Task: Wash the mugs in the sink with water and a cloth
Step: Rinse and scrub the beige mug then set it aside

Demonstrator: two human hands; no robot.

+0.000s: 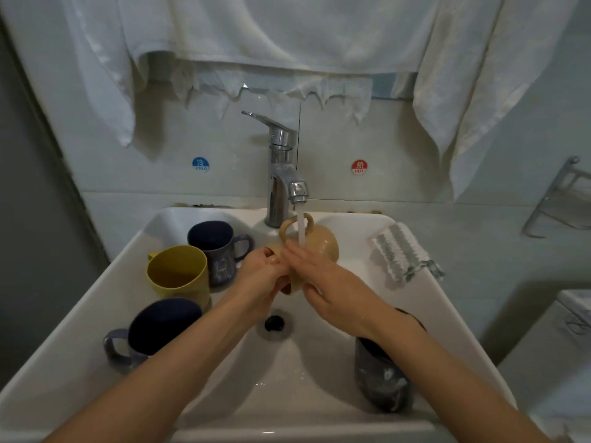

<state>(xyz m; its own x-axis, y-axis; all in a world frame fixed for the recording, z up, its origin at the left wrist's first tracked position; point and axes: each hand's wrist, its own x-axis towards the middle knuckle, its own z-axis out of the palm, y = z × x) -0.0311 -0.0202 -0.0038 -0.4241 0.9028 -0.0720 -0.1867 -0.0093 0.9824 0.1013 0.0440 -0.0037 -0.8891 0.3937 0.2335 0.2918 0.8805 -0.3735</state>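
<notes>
The light around me is dim, cool and even, with nothing harshly lit. The towels (287, 33) throw soft shadows on the far wall below them, and the far left edge sinks into grey gloom. Small highlights glint on the chrome tap (281, 174). The wide lens bows the sink (454, 334) rim and the wall lines toward the edges. My left hand (262, 273), right hand (323, 282) and the tan mug (323, 241) look slightly smeared, and fine detail is soft throughout.
</notes>
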